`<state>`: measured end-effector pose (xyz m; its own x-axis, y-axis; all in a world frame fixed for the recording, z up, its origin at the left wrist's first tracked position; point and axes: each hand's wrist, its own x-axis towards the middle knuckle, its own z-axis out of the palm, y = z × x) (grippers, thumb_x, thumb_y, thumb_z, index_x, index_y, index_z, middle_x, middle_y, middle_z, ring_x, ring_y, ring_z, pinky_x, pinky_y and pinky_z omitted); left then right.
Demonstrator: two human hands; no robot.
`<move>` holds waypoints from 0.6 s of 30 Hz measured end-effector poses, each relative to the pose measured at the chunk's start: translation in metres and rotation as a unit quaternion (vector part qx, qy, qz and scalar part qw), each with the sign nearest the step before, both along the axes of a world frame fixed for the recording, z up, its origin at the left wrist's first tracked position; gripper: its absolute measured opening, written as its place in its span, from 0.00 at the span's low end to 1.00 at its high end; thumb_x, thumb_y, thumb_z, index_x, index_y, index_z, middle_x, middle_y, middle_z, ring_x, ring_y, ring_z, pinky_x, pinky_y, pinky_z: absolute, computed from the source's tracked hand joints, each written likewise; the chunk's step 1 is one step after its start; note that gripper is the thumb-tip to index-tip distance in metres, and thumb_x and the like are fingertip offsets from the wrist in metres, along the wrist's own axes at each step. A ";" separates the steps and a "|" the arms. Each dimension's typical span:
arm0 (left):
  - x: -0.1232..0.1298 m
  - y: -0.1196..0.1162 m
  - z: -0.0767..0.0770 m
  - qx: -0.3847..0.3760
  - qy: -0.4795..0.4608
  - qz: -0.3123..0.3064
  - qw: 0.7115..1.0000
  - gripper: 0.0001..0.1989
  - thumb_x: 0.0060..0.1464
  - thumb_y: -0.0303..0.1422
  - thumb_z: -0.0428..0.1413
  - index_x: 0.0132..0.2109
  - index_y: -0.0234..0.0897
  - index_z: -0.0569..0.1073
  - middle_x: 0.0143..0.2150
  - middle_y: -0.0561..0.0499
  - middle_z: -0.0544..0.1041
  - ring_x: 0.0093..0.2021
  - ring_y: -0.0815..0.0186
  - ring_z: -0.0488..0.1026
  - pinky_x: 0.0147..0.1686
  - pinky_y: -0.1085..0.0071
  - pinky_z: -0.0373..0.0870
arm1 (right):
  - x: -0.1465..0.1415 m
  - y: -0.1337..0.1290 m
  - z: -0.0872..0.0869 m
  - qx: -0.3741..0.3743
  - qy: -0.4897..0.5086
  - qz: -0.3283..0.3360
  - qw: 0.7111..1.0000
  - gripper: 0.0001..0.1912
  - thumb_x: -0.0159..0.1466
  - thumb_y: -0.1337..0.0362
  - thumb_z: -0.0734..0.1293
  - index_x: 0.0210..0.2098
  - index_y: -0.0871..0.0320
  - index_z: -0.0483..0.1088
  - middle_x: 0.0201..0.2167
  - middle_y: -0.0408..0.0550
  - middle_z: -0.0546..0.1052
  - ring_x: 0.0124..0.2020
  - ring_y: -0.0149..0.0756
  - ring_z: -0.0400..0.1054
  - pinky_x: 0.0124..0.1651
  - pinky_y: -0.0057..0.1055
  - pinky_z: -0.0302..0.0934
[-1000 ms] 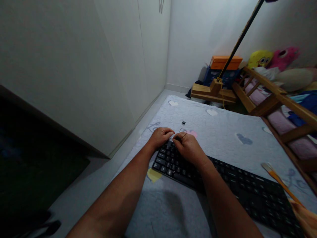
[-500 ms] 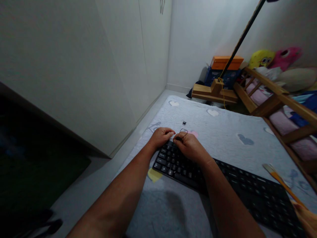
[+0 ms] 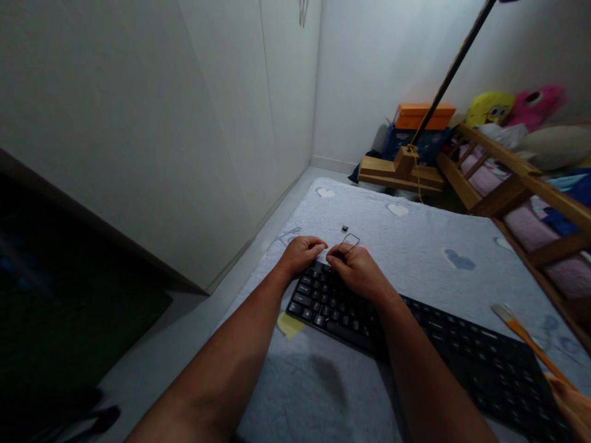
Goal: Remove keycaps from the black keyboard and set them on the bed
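Observation:
A black keyboard (image 3: 355, 332) lies slanted across a pale blue cloth with heart patterns (image 3: 429, 240). My left hand (image 3: 302, 253) is closed at its top left corner, thumb and fingers together; whatever they may hold is hidden. Over the top row of keys, my right hand (image 3: 357, 266) pinches a tool with a thin wire loop (image 3: 352, 237) that sticks up past the fingers. Just beyond my hands sits a small black keycap (image 3: 345, 228) on the cloth.
At the right edge, another person's hand (image 3: 570, 400) is beside a brush with an orange handle (image 3: 521, 332). A white cabinet (image 3: 221, 123) rises on the left. Behind the cloth are a wooden stand (image 3: 397, 172), an orange box (image 3: 425, 115) and a wooden rail (image 3: 526, 175).
My right hand has shifted slightly to the right, and the wire loop has moved right and up a little with it. My left hand has stayed nearly still.

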<state>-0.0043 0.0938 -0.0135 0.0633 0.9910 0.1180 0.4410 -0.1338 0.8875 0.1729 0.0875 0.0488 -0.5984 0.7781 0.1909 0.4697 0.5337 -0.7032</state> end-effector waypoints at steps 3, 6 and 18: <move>0.000 0.000 -0.001 0.004 -0.002 0.004 1.000 0.17 0.53 0.40 0.52 0.40 0.35 0.80 0.36 0.50 0.82 0.38 0.63 0.76 0.43 0.69 0.69 | 0.000 0.000 0.001 -0.008 0.001 -0.014 1.000 0.10 0.63 0.68 0.61 0.30 0.59 0.74 0.25 0.44 0.76 0.28 0.30 0.67 0.35 0.27 0.58; -0.001 0.001 -0.002 0.008 -0.005 0.004 1.000 0.17 0.53 0.39 0.52 0.40 0.35 0.80 0.36 0.50 0.82 0.37 0.64 0.76 0.42 0.69 0.69 | -0.001 0.001 0.001 0.001 -0.006 -0.022 1.000 0.10 0.62 0.68 0.62 0.30 0.59 0.74 0.25 0.44 0.76 0.28 0.31 0.67 0.35 0.27 0.57; 0.001 0.002 -0.003 0.007 -0.009 0.017 1.000 0.17 0.53 0.39 0.52 0.41 0.33 0.80 0.34 0.49 0.81 0.34 0.65 0.75 0.38 0.70 0.69 | 0.002 0.002 -0.004 -0.030 0.008 -0.051 0.998 0.10 0.55 0.70 0.60 0.27 0.59 0.73 0.19 0.40 0.70 0.21 0.28 0.61 0.28 0.25 0.55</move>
